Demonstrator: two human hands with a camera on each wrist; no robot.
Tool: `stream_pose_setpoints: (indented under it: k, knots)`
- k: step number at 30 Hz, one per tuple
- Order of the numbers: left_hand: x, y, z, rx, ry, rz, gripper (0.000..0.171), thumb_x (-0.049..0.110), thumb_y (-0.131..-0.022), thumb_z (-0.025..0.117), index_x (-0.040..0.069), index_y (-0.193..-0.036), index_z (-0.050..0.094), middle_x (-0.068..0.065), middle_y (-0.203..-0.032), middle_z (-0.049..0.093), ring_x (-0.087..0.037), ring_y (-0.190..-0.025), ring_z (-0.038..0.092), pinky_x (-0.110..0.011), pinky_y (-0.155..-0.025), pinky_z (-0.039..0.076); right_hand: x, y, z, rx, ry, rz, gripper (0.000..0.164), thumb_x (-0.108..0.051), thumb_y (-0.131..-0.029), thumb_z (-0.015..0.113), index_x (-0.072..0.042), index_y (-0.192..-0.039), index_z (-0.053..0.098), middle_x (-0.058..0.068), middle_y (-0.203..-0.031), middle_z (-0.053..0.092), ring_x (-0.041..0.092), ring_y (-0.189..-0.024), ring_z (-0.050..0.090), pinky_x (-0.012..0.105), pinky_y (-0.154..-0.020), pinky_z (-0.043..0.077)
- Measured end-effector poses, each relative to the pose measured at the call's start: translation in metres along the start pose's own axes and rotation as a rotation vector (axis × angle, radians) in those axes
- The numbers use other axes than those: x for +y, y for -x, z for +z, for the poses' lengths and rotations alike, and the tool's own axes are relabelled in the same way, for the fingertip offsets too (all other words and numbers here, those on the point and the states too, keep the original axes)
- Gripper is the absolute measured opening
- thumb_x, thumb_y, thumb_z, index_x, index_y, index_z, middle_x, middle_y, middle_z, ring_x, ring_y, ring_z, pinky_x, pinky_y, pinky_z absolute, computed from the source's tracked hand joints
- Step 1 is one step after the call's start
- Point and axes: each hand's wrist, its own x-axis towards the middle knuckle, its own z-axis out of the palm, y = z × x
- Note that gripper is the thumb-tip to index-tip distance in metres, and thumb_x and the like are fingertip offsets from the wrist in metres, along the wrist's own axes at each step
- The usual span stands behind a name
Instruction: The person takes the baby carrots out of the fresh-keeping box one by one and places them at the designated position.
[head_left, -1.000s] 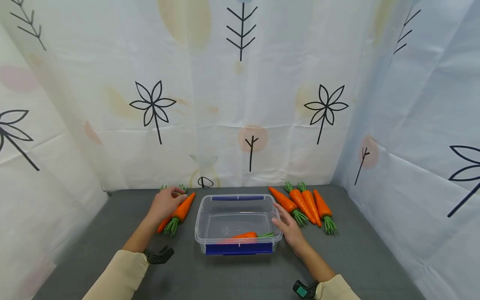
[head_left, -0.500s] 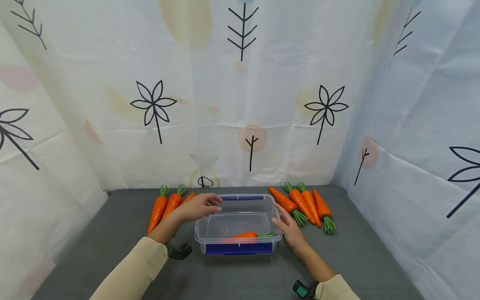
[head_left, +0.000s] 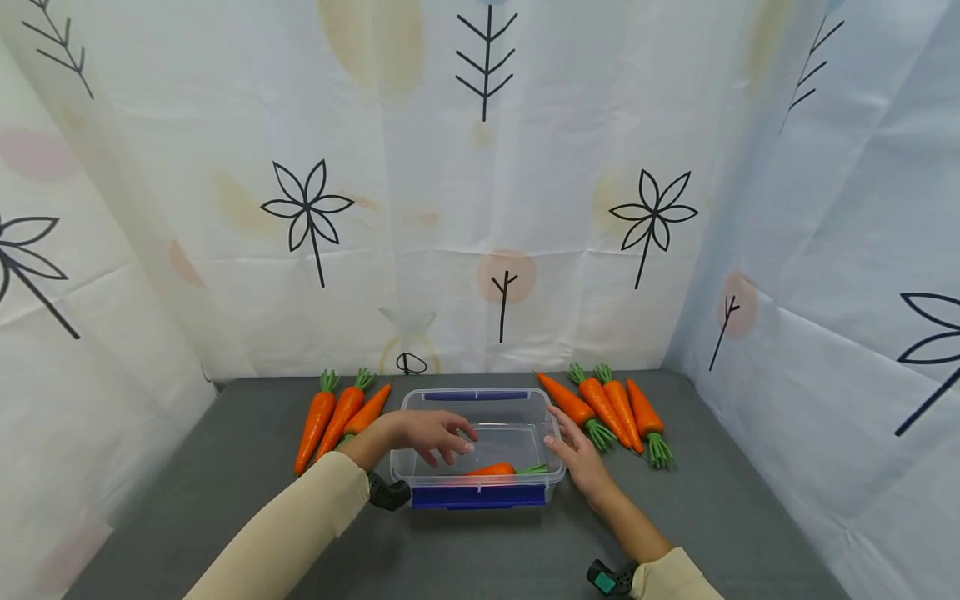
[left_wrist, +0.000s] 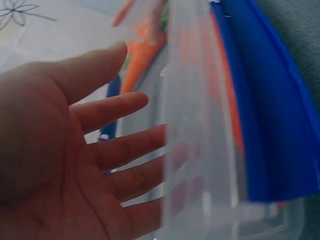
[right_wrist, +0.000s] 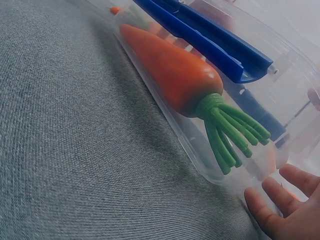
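Note:
A clear plastic box [head_left: 420, 481] with blue clips [head_left: 478, 497] stands in the middle of the grey table, its top uncovered. Inside, along the front wall, lies one orange carrot [right_wrist: 170, 70] with green stalks. My left hand [head_left: 431, 431] hovers over the box's left part, fingers spread and palm bare in the left wrist view. In that view the fingers [left_wrist: 135, 135] pass behind the clear front wall. At the right end of the box, my right hand [head_left: 581, 462] rests against the rim with relaxed, extended fingers.
Left of the box lie three carrots [head_left: 316, 425] side by side, partly behind the left forearm. Several more carrots [head_left: 600, 408] lie to the right, just beyond the right hand. Patterned white curtains [head_left: 480, 208] enclose the grey table [head_left: 480, 558] at the back and sides.
My left hand has moved right and toward me, from above the left carrots to over the box, with nothing in it. The right hand and the box have stayed put.

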Motion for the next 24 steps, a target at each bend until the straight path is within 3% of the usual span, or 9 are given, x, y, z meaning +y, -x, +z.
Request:
stream_pose_setpoints:
  k: [6,11,18,24]
  knots:
    - [0.005,-0.006,0.010,-0.079,-0.044,-0.107,0.041,0.035,-0.097,0.060,0.015,-0.132,0.056,-0.010,-0.116,0.060,-0.030,-0.103,0.060,-0.055,-0.087,0.049,0.000,0.000,0.001,0.008,0.005,0.000,0.055,-0.015,-0.099,0.056,-0.005,-0.150,0.036,0.033,-0.138,0.044,0.046,-0.122,0.047,0.058,-0.099,0.039]
    - [0.007,-0.008,0.014,-0.112,-0.068,-0.177,0.045,0.045,-0.095,0.060,0.020,-0.133,0.056,-0.006,-0.115,0.062,-0.031,-0.108,0.058,-0.060,-0.091,0.045,0.002,-0.001,0.001,-0.002,-0.023,-0.015,0.056,-0.012,-0.098,0.055,-0.004,-0.150,0.036,0.034,-0.136,0.044,0.044,-0.118,0.050,0.055,-0.093,0.046]
    - [0.011,-0.014,0.017,-0.107,-0.112,-0.235,0.061,0.052,-0.094,0.058,0.015,-0.141,0.050,-0.011,-0.117,0.062,-0.032,-0.110,0.057,-0.057,-0.094,0.044,0.004,-0.002,0.001,0.003,-0.045,-0.017,0.055,-0.011,-0.098,0.055,-0.003,-0.149,0.036,0.035,-0.135,0.044,0.043,-0.114,0.051,0.055,-0.087,0.049]
    - [0.012,-0.021,0.018,-0.133,-0.147,-0.242,0.056,0.052,-0.094,0.056,0.017,-0.138,0.053,-0.009,-0.114,0.062,-0.030,-0.103,0.060,-0.052,-0.093,0.047,0.002,0.000,0.000,0.006,-0.030,-0.009,0.055,-0.012,-0.098,0.055,-0.003,-0.149,0.036,0.035,-0.135,0.044,0.044,-0.116,0.050,0.056,-0.091,0.046]
